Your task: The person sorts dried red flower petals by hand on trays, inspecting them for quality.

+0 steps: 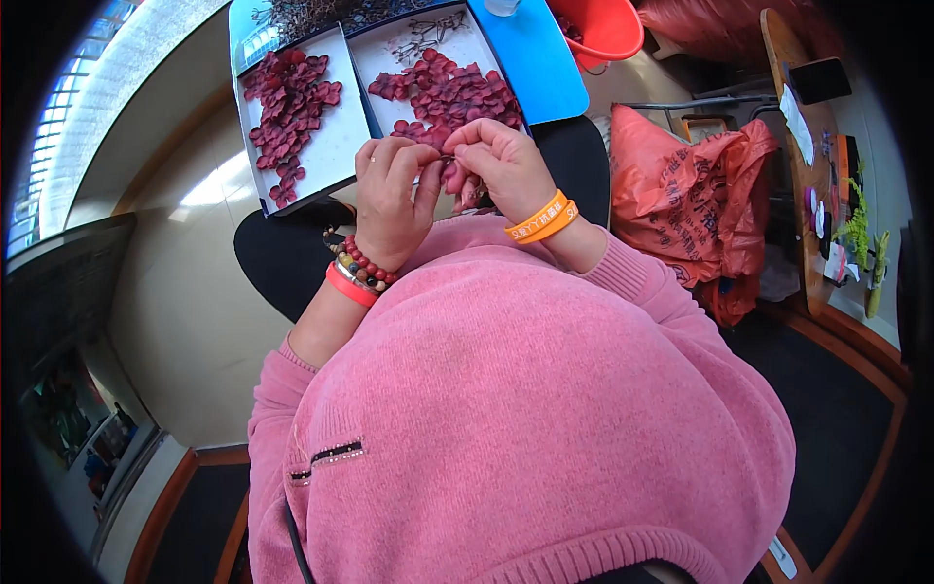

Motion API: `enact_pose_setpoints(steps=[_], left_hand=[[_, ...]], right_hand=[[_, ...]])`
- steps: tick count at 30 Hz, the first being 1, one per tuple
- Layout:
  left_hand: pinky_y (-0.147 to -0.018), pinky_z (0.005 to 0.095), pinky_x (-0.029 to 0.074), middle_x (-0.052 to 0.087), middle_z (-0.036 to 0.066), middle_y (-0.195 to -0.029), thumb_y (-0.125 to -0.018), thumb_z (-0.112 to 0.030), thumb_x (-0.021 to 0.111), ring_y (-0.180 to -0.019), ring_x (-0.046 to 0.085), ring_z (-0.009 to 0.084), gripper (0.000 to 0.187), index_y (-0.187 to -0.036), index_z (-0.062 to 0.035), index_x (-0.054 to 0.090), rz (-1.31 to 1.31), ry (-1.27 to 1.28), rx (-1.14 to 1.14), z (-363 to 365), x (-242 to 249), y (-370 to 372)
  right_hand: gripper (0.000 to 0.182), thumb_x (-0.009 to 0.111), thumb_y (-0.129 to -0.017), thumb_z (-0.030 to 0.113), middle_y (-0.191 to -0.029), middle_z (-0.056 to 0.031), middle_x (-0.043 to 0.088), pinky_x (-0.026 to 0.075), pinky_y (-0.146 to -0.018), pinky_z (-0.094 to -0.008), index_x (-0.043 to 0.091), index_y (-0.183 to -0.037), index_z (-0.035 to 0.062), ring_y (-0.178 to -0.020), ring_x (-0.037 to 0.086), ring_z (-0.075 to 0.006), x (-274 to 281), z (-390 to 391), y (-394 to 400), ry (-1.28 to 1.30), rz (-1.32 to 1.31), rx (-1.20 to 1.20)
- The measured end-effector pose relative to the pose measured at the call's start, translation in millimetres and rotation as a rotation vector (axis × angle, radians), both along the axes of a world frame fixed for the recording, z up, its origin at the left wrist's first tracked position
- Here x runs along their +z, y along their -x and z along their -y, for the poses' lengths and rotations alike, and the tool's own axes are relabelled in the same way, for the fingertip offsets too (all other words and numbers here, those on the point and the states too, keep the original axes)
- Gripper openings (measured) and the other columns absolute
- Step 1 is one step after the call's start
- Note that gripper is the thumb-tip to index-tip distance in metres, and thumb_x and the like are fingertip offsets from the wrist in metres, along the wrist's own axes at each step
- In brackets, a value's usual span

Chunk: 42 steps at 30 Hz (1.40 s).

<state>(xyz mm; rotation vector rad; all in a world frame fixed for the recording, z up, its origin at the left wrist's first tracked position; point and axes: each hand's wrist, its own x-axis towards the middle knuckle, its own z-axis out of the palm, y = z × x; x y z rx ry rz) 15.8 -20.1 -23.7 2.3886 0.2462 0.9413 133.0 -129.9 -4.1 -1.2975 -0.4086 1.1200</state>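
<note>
My left hand (391,190) and my right hand (506,167) meet at the front edge of a white, dark-rimmed tray. Thumb and forefinger of each are pinched together on a dark red artificial flower (451,177), partly hidden by the fingers. What exactly lies between the fingertips is too small to make out. Just beyond my hands, a heap of dark red fabric petals (462,95) lies in the tray's right compartment. More petals (290,112) are spread in the left compartment (336,146). Thin brown stems (428,37) lie at the far end of the right compartment.
The tray rests on a blue table (550,73). Behind it is a bundle of dark twigs (321,15). A red bucket (608,29) stands at the far right, with a red plastic bag (681,185) nearer me. A wooden shelf (812,195) runs along the right.
</note>
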Motion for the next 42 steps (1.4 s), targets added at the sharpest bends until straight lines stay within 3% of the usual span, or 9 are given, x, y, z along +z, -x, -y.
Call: enact_pose_setpoints(steps=[5,12,21,26,30,35,39,41,42], left_hand=[[-0.081,0.0381,0.037,0.054,0.009,-0.082,-0.079,-0.003,0.06,-0.081,0.053,0.0272,0.011,-0.088,-0.0057,0.054,-0.066,0.026,-0.005,-5,-2,1],[-0.07,0.0339,0.04,0.05,0.011,-0.084,-0.082,0.0,0.056,-0.077,0.049,0.0267,0.009,-0.09,-0.0019,0.051,-0.079,0.142,-0.063,-4,-4,1],[-0.066,0.0336,0.04,0.05,0.01,-0.08,-0.081,-0.003,0.056,-0.071,0.049,0.0243,0.006,-0.083,-0.0028,0.05,-0.146,0.306,-0.032,2,-18,-2],[-0.062,0.0258,0.043,0.049,0.007,-0.08,-0.086,-0.003,0.052,-0.068,0.049,0.0143,0.004,-0.085,-0.0015,0.049,-0.135,0.405,-0.017,5,-26,-4],[-0.062,0.0335,0.042,0.049,0.012,-0.078,-0.081,-0.002,0.056,-0.068,0.051,0.0262,0.007,-0.083,0.0003,0.05,-0.146,0.48,-0.007,9,-26,-11],[-0.061,0.0349,0.043,0.05,0.013,-0.078,-0.081,-0.003,0.056,-0.065,0.051,0.0273,0.007,-0.086,-0.0003,0.053,-0.289,0.603,-0.148,-1,-37,-19],[-0.065,0.0354,0.046,0.054,0.014,-0.084,-0.082,-0.005,0.056,-0.073,0.057,0.0296,0.008,-0.089,-0.0007,0.056,-0.399,0.409,-0.035,-21,-72,-38],[-0.069,0.0337,0.048,0.055,0.013,-0.089,-0.083,-0.005,0.055,-0.076,0.059,0.027,0.011,-0.093,0.0001,0.056,-0.489,0.267,0.033,-32,-89,-49],[-0.072,0.0389,0.048,0.057,0.016,-0.092,-0.08,-0.006,0.056,-0.082,0.059,0.033,0.015,-0.094,-0.0019,0.058,-0.525,0.241,0.015,-37,-94,-56]], right_hand=[[0.01,0.057,-0.09,0.012,-0.068,-0.0021,0.06,0.047,-0.048,-0.0194,0.058,-0.095,0.0028,-0.054,0.056,-0.0067,2,1,2,0.05,0.098,0.11],[0.005,0.062,-0.085,0.009,-0.068,0.0016,0.059,0.039,-0.049,-0.0171,0.062,-0.088,0.0046,-0.057,0.053,-0.003,-2,3,-2,0.05,0.149,0.137],[0.006,0.061,-0.082,0.005,-0.071,-0.0042,0.061,0.049,-0.059,-0.0231,0.061,-0.084,-0.0005,-0.063,0.06,-0.0096,-23,6,1,0.033,0.094,0.07],[0.007,0.062,-0.082,0.008,-0.071,-0.0048,0.061,0.049,-0.057,-0.0239,0.062,-0.083,0.0015,-0.061,0.058,-0.0106,-26,9,-3,0.06,-0.318,0.009],[0.008,0.062,-0.083,0.009,-0.07,-0.0053,0.061,0.047,-0.055,-0.0236,0.061,-0.08,0.0011,-0.058,0.057,-0.0115,-32,8,0,0.056,-0.477,-0.09],[0.007,0.062,-0.078,0.007,-0.073,-0.0065,0.058,0.048,-0.062,-0.028,0.058,-0.076,0.0017,-0.07,0.058,-0.014,-62,13,-8,0.114,0.205,-0.06],[0.007,0.062,-0.074,0.007,-0.076,-0.0078,0.053,0.047,-0.066,-0.0299,0.056,-0.075,0.0023,-0.078,0.055,-0.0136,-65,23,-33,0.103,0.753,-0.209],[0.008,0.061,-0.077,0.008,-0.072,-0.0076,0.056,0.045,-0.059,-0.0282,0.056,-0.076,0.0024,-0.065,0.055,-0.0121,-64,29,-42,0.134,0.716,-0.216],[0.008,0.061,-0.078,0.008,-0.071,-0.0075,0.057,0.045,-0.057,-0.028,0.056,-0.077,0.0026,-0.061,0.054,-0.012,-54,32,-45,0.177,0.651,-0.182]])
